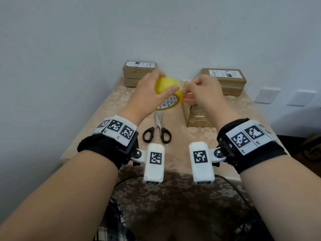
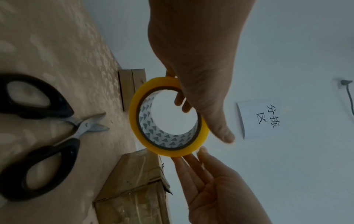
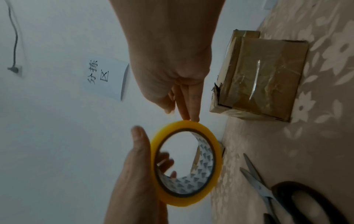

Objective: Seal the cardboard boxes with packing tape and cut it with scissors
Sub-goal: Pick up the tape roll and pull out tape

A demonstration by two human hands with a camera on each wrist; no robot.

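My left hand (image 1: 166,82) grips a yellow roll of packing tape (image 1: 173,100) from above and holds it in the air over the table. The roll's printed core faces me (image 2: 168,116). My right hand (image 1: 188,91) meets the roll's right rim, thumb and forefinger pinching the tape's loose end, the other fingers (image 3: 189,112) straight against the rim. Black-handled scissors (image 1: 157,131) lie on the cloth below the roll, blades slightly apart. A cardboard box (image 1: 196,117) with clear tape on top (image 3: 264,78) sits under my right hand.
Two stacked boxes (image 1: 139,73) stand at the back left against the wall, and two more (image 1: 225,80) at the back right. The table has a beige floral cloth (image 1: 107,108). A paper sign (image 2: 266,116) hangs on the wall, and sockets (image 1: 267,94) sit at right.
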